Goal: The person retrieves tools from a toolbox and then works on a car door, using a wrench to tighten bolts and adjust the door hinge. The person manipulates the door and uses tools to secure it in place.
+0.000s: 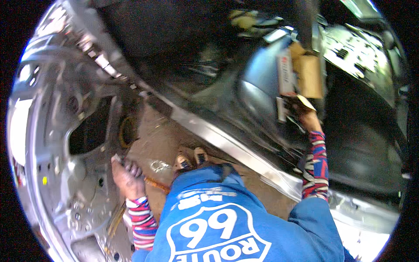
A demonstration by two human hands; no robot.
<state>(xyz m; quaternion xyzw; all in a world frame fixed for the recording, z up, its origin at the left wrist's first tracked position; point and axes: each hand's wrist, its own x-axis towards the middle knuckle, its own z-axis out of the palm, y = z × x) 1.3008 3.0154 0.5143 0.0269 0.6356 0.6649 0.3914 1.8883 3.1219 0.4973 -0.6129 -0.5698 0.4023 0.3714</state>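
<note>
At the left, my left hand (128,177) is beside the bare grey inner panel of a car door (80,174). Its fingers are curled around something small, with a pale bit showing at the tip; what it is I cannot make out. My right hand (309,118) reaches into the car body, just below a brown cardboard box (310,77) and a narrow white-and-red box (285,74). A thin pale yellow piece (306,103) lies against that hand. Its fingers are dark and smeared by motion, so their grip is hidden.
A metal door sill (227,133) runs slantwise between me and the dark car interior. Behind the boxes curves a bluish-grey wheel-arch hump (257,83). My shoes (192,158) stand on a brown floor (159,131) between door and sill, near a crumpled clear wrapper (159,166).
</note>
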